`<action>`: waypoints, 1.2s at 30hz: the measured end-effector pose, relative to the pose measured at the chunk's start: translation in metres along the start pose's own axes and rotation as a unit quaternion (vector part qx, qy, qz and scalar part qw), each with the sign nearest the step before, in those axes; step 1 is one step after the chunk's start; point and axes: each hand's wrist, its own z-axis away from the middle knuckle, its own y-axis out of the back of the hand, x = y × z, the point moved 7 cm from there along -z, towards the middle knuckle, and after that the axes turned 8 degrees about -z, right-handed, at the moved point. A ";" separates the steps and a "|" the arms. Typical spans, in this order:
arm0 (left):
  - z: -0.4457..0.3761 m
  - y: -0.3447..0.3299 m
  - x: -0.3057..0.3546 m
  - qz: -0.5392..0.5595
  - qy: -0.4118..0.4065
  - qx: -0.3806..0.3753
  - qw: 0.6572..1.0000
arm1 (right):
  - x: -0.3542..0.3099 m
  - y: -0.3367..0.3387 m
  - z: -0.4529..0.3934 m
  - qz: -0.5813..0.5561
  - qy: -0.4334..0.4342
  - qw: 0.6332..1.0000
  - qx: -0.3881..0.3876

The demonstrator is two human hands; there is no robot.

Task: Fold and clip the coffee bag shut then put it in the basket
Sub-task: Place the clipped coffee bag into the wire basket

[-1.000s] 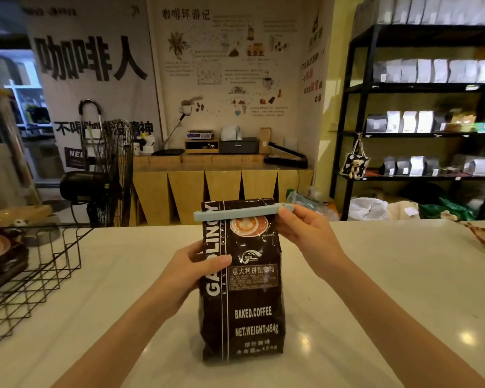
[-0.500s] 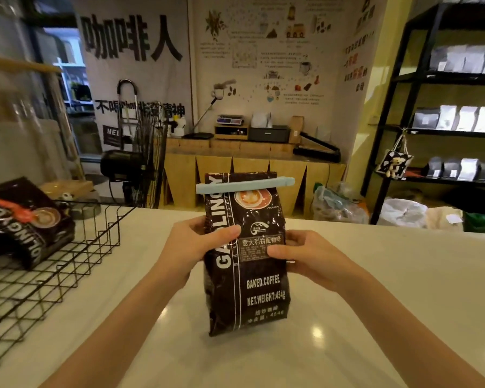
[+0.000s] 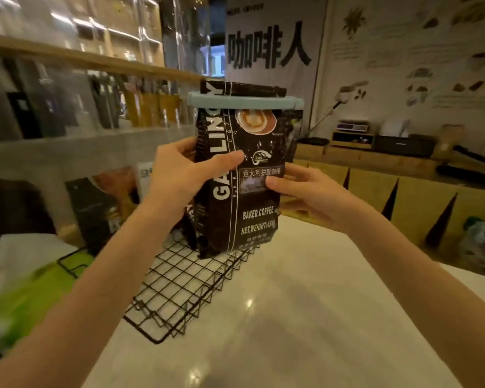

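Observation:
A dark coffee bag (image 3: 251,208) with white lettering hangs upright in the air. A pale blue clip (image 3: 244,102) runs across its folded top. My left hand (image 3: 179,175) grips the bag's left side, thumb on the front. My right hand (image 3: 305,191) holds its right side at mid height. The bag's bottom hovers just above the right wall of the black wire basket (image 3: 179,287), which stands on the white counter (image 3: 277,317). The inside of the basket is mostly hidden by my left arm.
A green and white object (image 3: 20,289) lies blurred at the left edge. Dark bags (image 3: 93,208) stand behind the basket, below a shelf of bottles (image 3: 140,107). Wooden cabinets (image 3: 409,197) lie beyond the counter's far edge on the right.
The bag has been lifted off the counter and carried left to above the basket. My right hand left the clip and took the bag's side. The view has swung left.

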 end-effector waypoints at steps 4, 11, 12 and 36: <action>-0.011 0.045 -0.032 -0.030 0.010 0.057 0.998 | 0.011 -0.046 -0.047 0.055 -0.005 0.997 -0.059; -0.011 0.102 -0.096 -0.108 0.039 0.145 0.983 | 0.058 -0.113 -0.110 0.000 -0.066 0.990 -0.122; -0.010 0.107 -0.105 -0.111 0.049 0.148 0.982 | 0.065 -0.121 -0.115 -0.011 -0.075 0.989 -0.124; -0.002 0.151 -0.173 -0.146 0.194 0.139 0.960 | 0.117 -0.181 -0.150 -0.006 -0.198 0.966 -0.168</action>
